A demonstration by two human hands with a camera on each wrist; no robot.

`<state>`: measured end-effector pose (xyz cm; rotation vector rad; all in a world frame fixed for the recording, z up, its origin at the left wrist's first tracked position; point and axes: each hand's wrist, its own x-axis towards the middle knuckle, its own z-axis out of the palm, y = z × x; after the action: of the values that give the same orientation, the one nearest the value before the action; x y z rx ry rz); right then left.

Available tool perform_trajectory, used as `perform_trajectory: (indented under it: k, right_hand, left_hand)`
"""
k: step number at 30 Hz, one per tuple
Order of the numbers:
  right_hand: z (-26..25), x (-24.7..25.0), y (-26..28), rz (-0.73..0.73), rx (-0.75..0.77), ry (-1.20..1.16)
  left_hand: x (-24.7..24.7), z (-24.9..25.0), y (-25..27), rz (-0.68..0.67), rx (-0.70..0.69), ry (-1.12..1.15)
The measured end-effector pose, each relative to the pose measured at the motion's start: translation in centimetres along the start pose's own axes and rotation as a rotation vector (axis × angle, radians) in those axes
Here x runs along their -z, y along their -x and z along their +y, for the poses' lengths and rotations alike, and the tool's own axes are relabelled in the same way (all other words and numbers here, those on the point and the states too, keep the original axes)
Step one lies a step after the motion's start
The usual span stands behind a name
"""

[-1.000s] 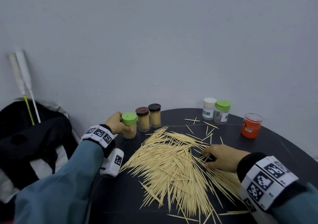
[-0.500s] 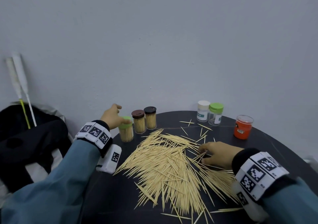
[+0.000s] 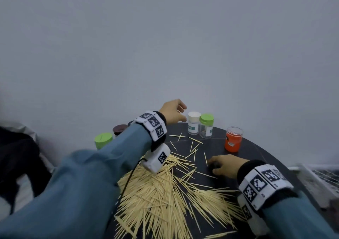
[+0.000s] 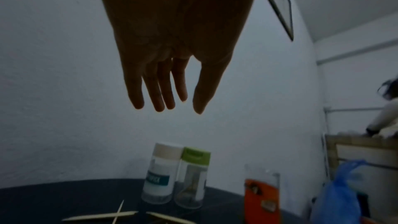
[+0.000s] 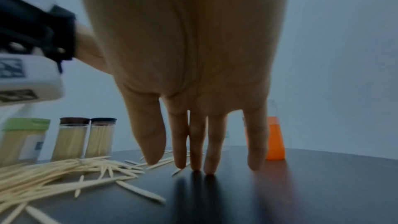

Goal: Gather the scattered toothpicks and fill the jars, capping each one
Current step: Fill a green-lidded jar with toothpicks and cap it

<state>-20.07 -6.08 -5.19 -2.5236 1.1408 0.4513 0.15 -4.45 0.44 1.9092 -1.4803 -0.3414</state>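
Currently: three filled jars (image 5: 71, 138) capped; toothpicks (image 3: 157, 198) heaped beside right hand (image 3: 222, 166), fingers flat on surface; left hand (image 3: 171, 113) loosely spread, empty, above white-capped jar (image 3: 193, 123); refilling remains.

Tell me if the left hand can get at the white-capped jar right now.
Probably yes. The left hand hangs open just beside the white-capped jar, nothing between them; the green-capped jar stands on its far side.
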Motion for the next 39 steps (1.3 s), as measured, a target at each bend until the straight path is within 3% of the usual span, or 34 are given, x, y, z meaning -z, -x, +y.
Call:
perform_trajectory:
  k: [5,12,21,28,33,39]
  right_hand:
    - [0.4,0.1,-0.8,-0.022,0.041,0.045]
    - [1.2,0.4,-1.5,-0.064,0.088,0.061]
    - [1.3,0.5,-1.7,-0.029,0.103,0.071]
    - [0.8,0.5,-1.6,-0.03,0.072,0.078]
    - [-0.7,0.4,-1.1,0.001,0.076,0.058]
    - [-2.6,0.4,-0.4,0.244,0.178,-0.046]
  left_hand:
    - [-4.0,-0.4,-5.3,-0.074,0.029,-0.238]
    - [-8.2,-1.0,-8.8,-0.195,0.07,-0.362]
    - [-8.7,-1.7,-9.2,-0.087,0.046,-0.358]
    - [-4.6,-0.6,-6.1,0.021,0.066,-0.269]
    - [-0.4,0.7,-1.1,0.073,0.045,-0.06]
    - [0.0,1.2,6.8,0.099,-0.035,0.001]
